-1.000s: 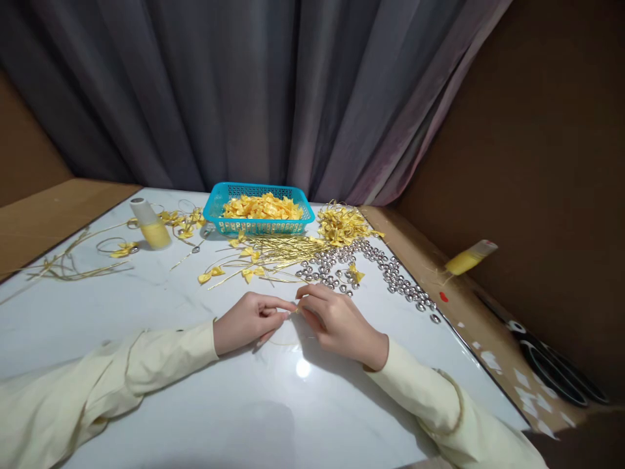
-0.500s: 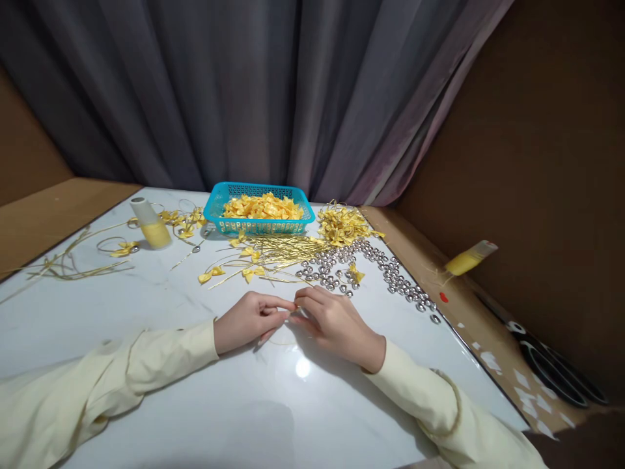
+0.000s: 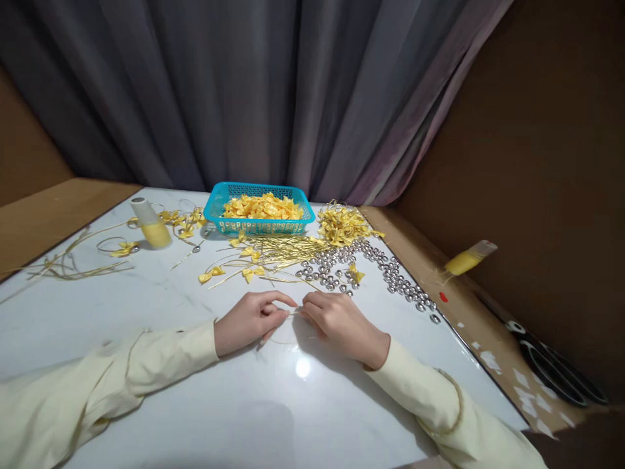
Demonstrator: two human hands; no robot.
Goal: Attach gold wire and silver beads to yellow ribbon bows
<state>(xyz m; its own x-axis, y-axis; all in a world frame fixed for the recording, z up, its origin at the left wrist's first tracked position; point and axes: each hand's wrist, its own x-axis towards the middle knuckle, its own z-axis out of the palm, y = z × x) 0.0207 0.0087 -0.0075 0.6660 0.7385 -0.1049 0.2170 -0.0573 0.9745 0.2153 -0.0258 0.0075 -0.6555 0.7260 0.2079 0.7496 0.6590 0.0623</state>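
Head view: the fingertips of the left hand [image 3: 249,322] and the right hand [image 3: 344,329], which met half a second ago, now stand slightly apart, the right hand having shifted a little to its own side. Across the small gap runs a thin cord [image 3: 294,313], and a faint loop of it curves just below the fingers. The right fingers are bunched together, clamped on the cord; the left index finger arches above the thumb, and I cannot tell whether the left fingers grip it too. The things beyond them keep their places.

White marbled surface [image 3: 195,404] lies under both hands, with a bright reflection just nearer the wearer than the fingers. Straight ahead of the fingertips lie cut gold cords [image 3: 288,251], and behind these stands a turquoise basket [image 3: 263,223] of yellow bows [image 3: 263,207]. Silver beads [image 3: 398,280] spread ahead and to the right of the fingers, beside a heap of corded bows [image 3: 342,225]. Well left of them a yellow thread spool [image 3: 155,233] stands tilted; far right, black-handled scissors [image 3: 551,371] and paper scraps [image 3: 525,397] lie on a brown border. Gray-purple curtain [image 3: 234,98] hangs behind everything, between brown walls [image 3: 537,163].
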